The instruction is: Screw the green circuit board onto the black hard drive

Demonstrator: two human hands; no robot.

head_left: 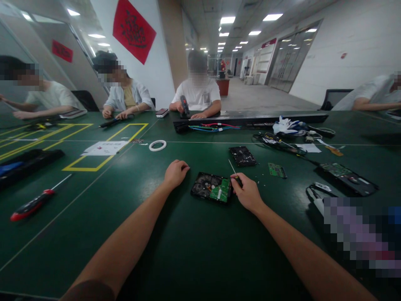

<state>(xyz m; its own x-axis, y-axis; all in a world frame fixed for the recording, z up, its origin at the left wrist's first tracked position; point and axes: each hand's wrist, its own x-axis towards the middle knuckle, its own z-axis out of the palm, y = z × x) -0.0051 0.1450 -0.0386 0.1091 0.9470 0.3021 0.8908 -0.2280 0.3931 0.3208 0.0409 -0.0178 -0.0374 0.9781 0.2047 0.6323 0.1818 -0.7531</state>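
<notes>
A hard drive (200, 187) lies flat on the green table between my hands, a green circuit board (222, 190) on its right part. My right hand (248, 192) is closed round a small screwdriver (232, 167), its thin shaft pointing up and away from me; the fingers are beside the drive's right edge. Left of the drive, apart from it, my left hand (176, 173) rests with its fingers curled together; whatever is in them is hidden. Beyond my right hand are a second hard drive (242, 156), black side up, and a loose green circuit board (277, 170).
Tiny screws lie near the loose board. Rightward are another drive (347, 177) with a cable and a tangle of cables (278, 141). A white tape roll (157, 145) and a red-black screwdriver (40, 200) lie leftward. Across the table a person (199, 92) holds a power tool (184, 105).
</notes>
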